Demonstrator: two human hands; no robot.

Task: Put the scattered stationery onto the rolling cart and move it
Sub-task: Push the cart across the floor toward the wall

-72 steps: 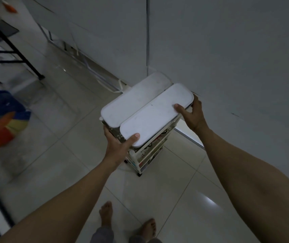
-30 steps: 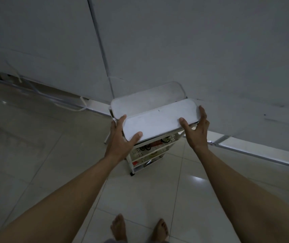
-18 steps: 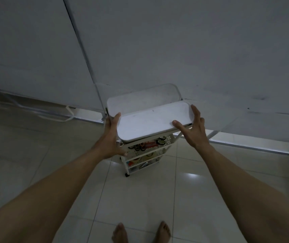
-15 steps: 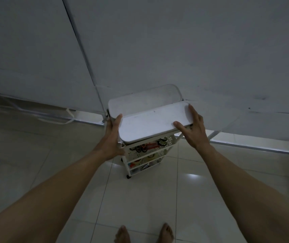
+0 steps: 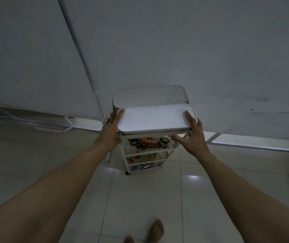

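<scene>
- Cart (image 5: 172,146) position has changed: skewed across the tiles two seconds ago, it now stands square to the wall (image 5: 175,50), back edge close against it
- Left hand (image 5: 111,132) lies with straight fingers along the left end of the white lid (image 5: 154,120); its thumb has left the top
- Right hand (image 5: 192,137) is relaxed and spread at the right end
- Scissors (image 5: 163,143) and tape rolls (image 5: 140,157) sit on the shelves, so the move looks nearly finished

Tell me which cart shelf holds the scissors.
The top shelf, directly under the white lid: black-handled scissors lie in it. The middle shelf holds tape rolls instead.
</scene>
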